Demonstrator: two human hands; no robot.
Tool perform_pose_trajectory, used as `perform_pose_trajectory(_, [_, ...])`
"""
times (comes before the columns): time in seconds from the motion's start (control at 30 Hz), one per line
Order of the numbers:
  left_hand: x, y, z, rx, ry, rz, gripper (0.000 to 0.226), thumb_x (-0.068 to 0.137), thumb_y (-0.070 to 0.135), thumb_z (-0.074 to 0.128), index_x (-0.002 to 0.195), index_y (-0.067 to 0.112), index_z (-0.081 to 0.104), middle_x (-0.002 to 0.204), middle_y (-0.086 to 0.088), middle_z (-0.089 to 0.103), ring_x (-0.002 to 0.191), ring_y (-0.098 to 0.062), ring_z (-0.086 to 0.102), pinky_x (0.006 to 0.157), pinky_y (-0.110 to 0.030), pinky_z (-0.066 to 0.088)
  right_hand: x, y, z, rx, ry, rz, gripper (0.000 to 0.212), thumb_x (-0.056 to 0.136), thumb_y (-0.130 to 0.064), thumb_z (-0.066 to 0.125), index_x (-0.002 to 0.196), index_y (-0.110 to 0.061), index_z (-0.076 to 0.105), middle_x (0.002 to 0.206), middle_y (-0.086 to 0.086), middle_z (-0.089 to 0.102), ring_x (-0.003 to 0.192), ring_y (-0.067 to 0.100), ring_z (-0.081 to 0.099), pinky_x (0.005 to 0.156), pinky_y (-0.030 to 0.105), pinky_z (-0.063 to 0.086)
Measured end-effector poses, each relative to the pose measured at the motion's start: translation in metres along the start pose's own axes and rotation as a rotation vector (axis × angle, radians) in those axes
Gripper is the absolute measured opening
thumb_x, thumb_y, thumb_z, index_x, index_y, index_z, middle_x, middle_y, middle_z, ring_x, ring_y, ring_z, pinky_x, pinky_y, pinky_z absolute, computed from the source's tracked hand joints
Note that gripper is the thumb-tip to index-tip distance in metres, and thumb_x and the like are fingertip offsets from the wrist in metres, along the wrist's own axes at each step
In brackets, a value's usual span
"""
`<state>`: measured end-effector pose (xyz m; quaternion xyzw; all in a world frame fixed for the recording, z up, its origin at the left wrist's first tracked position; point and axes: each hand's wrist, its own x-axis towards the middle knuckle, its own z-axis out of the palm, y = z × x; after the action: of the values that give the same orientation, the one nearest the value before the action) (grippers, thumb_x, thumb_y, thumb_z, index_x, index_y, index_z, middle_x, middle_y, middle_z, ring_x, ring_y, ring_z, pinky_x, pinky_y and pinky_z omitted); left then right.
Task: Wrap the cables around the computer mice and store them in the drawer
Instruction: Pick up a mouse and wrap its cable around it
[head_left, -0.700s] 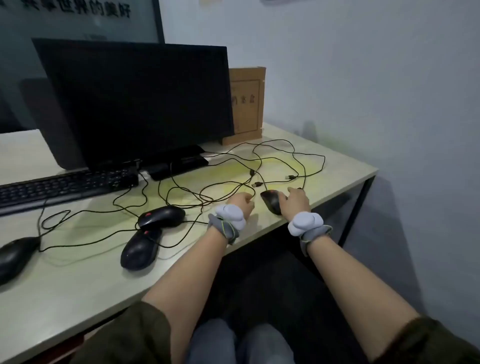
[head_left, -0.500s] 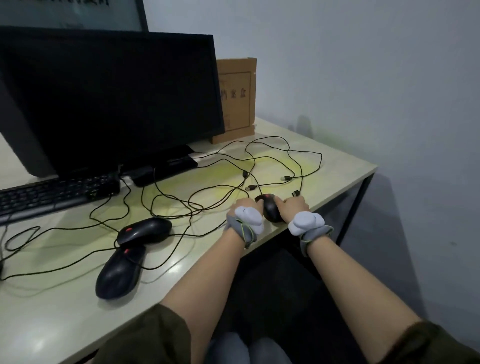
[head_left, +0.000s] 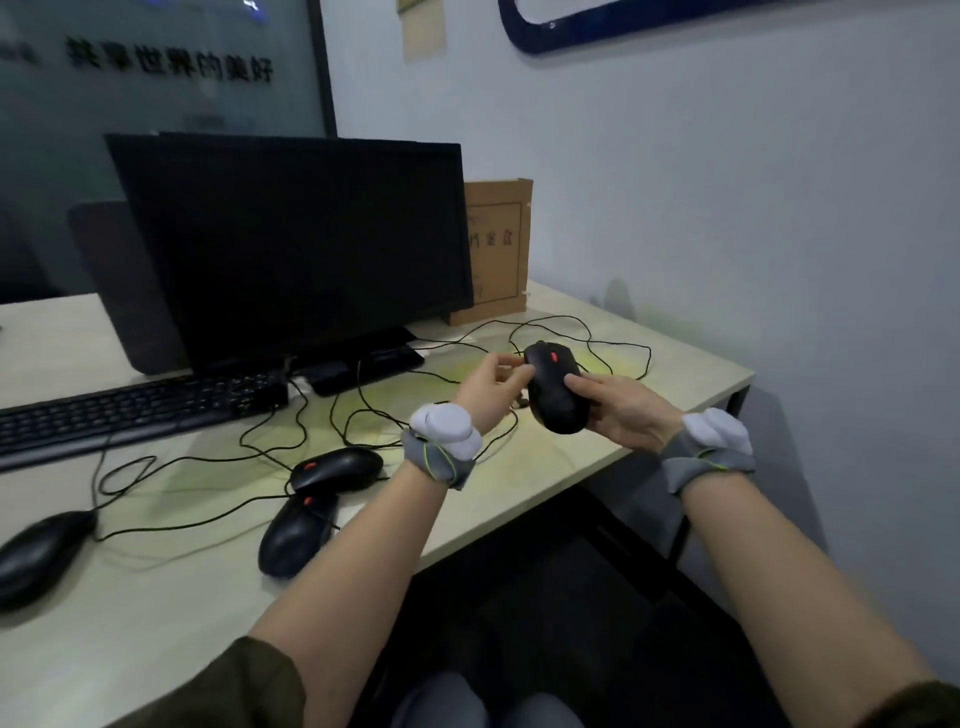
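A black mouse with a red wheel (head_left: 555, 388) is lifted above the desk's right part. My right hand (head_left: 626, 410) cups it from below and the right, thumb on its top. My left hand (head_left: 491, 392) pinches its left front side, where the cable leaves. Two more black mice, one (head_left: 336, 469) and another (head_left: 296, 535), lie touching near the desk's front edge. A further mouse (head_left: 39, 553) lies at the far left. Their thin black cables (head_left: 363, 415) sprawl tangled across the desk. No drawer is visible.
A black monitor (head_left: 296, 244) and a keyboard (head_left: 130, 410) stand at the back left of the pale desk (head_left: 675, 374). A brown cardboard file box (head_left: 496, 249) leans by the wall. The wall runs close on the right; dark floor lies under the desk.
The mouse was resting at the desk's front edge under both hands; now it is raised off the desk, held between them. The view has tilted upward.
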<state>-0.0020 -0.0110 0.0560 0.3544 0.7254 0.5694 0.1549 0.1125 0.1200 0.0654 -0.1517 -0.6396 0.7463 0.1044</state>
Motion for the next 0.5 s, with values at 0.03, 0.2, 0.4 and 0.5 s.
perform_pose_trajectory(0.03, [-0.005,0.011,-0.011,0.026,0.053,0.041,0.032,0.092,0.032,0.05,0.117,0.012,0.05,0.105,-0.002,0.058,0.08,-0.004,0.057,0.064,-0.014,0.045,-0.008,-0.008,0.005,0.018,-0.043,-0.017,0.032,0.096,-0.013,0.04,0.124,0.001,0.049,0.106,0.011,0.062,0.096,0.02,0.058,0.09,0.03,0.044])
perform_pose_trajectory(0.2, [-0.02,0.06,-0.048,-0.101,-0.039,0.137,0.048,0.1,0.037,0.025,0.139,0.013,0.036,0.143,-0.003,0.042,0.133,-0.014,0.037,0.113,-0.026,0.027,-0.041,-0.047,0.04,-0.005,-0.327,-0.153,0.083,0.064,-0.04,0.079,0.128,0.001,0.045,0.109,0.008,0.064,0.099,0.019,0.061,0.091,0.035,0.045])
perform_pose_trajectory(0.4, [-0.036,0.079,-0.048,-0.379,-0.068,0.043,0.055,0.097,0.049,0.023,0.12,0.01,0.055,0.122,-0.012,0.061,0.106,-0.021,0.058,0.092,-0.032,0.047,-0.037,-0.073,0.066,0.182,-0.157,-0.336,0.055,0.086,-0.016,0.053,0.135,0.005,0.038,0.126,0.022,0.054,0.118,0.034,0.05,0.105,0.042,0.038])
perform_pose_trajectory(0.5, [-0.04,0.078,-0.045,-0.465,-0.107,0.023,0.04,0.095,0.043,0.041,0.116,0.011,0.055,0.115,-0.012,0.063,0.101,-0.021,0.062,0.084,-0.03,0.054,-0.028,-0.072,0.075,0.196,0.032,-0.422,0.025,0.09,-0.01,0.052,0.113,-0.001,0.052,0.102,0.011,0.063,0.094,0.023,0.061,0.081,0.028,0.055])
